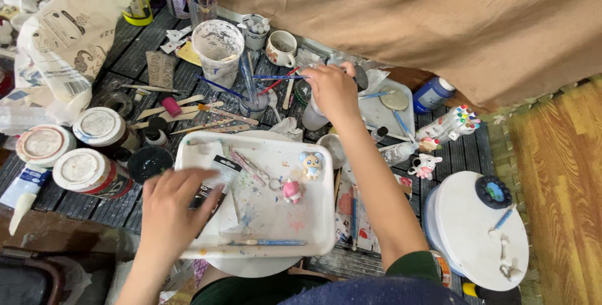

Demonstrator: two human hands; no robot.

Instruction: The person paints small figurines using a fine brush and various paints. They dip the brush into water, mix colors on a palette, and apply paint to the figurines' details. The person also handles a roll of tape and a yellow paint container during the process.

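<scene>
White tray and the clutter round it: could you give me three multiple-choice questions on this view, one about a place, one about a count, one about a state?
1. Where is the pink figurine?
A. On the white tray
B. On the wooden floor
C. Inside the paint-stained cup

2. How many round white-lidded jars stand together left of the tray?
A. One
B. Three
C. Six

3. What is the left hand doing?
A. Hanging free in the air
B. Resting on a small black and clear packet at the tray's left end
C. Gripping the blue bottle

Answers:
1. A: it sits on the tray, just below the blue-eared figurine.
2. B: three lids show in a cluster there.
3. B: its fingers lie on the packet, while the right hand reaches up among the brushes behind the tray.
</scene>
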